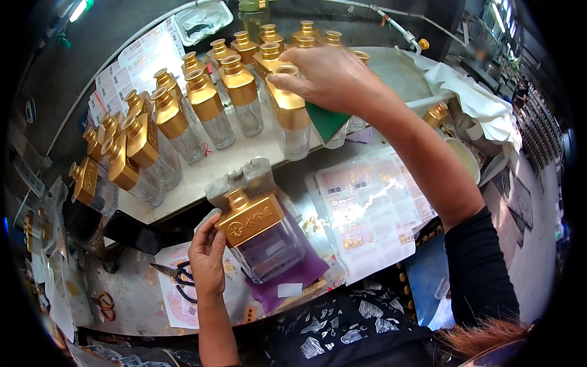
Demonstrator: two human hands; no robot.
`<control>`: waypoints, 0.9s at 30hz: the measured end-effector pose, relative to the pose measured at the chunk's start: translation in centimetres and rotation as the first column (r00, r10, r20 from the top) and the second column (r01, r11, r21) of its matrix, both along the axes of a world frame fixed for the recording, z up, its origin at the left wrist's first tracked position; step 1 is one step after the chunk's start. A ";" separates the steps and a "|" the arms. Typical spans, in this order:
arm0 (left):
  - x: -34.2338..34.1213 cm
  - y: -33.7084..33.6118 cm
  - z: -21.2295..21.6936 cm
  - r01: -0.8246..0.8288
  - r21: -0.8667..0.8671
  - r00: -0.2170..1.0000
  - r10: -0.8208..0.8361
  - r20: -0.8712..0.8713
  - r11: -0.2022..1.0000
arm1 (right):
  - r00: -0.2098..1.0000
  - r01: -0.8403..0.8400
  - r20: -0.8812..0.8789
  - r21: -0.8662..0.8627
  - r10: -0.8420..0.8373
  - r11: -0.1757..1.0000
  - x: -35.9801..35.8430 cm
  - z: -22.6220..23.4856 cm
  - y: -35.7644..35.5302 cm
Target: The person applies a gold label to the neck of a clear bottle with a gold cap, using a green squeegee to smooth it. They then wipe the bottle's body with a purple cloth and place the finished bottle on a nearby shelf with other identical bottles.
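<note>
My left hand (208,252) is closed on the edge of a clear glass bottle (269,248) with a gold, embossed shoulder and neck. That bottle lies tilted on a purple cloth (315,269), with a grey, worn-looking block (244,177) behind its neck. My right hand (327,76) reaches to the back shelf, its thumb and fingers at the neck of another gold-topped bottle (292,116) that stands upright. A dark green panel (327,122) is beside this bottle, partly under my right forearm.
Several gold-topped bottles (208,104) stand along the shelf (244,156). Black-handled scissors (181,278) and orange-handled scissors (105,306) lie at left, near a black phone-like slab (136,232). Printed sheets (367,214) cover the bench at right. A plastic tray (205,21) sits behind.
</note>
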State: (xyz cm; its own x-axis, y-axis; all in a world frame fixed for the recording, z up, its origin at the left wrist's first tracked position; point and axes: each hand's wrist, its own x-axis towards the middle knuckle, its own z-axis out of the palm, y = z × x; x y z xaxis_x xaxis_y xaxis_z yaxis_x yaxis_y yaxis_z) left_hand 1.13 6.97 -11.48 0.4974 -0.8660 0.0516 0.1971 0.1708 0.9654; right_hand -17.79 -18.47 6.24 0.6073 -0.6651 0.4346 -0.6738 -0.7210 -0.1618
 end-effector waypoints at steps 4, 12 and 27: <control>0.0 0.0 0.1 0.046 0.009 0.999 -0.046 -0.013 0.999 | 0.951 -0.219 -0.182 0.171 0.249 0.961 0.6 1.5 -4.0; 0.3 0.3 0.0 0.036 0.012 0.999 -0.036 0.015 0.999 | 0.890 -0.143 -0.429 0.058 0.154 0.988 2.3 3.2 -3.6; 0.3 0.3 -0.1 0.005 0.031 1.000 -0.005 0.013 1.000 | 0.939 -0.342 0.055 0.043 0.339 0.939 -0.1 3.9 -4.1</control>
State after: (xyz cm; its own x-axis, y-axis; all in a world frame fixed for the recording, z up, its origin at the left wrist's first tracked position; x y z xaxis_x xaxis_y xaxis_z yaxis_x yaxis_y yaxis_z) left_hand 1.40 7.29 -11.59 0.4925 -0.8698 0.0315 0.1848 0.1399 0.9728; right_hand -17.90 -22.58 10.10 0.7817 -0.4437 0.4382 -0.3803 -0.8961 -0.2289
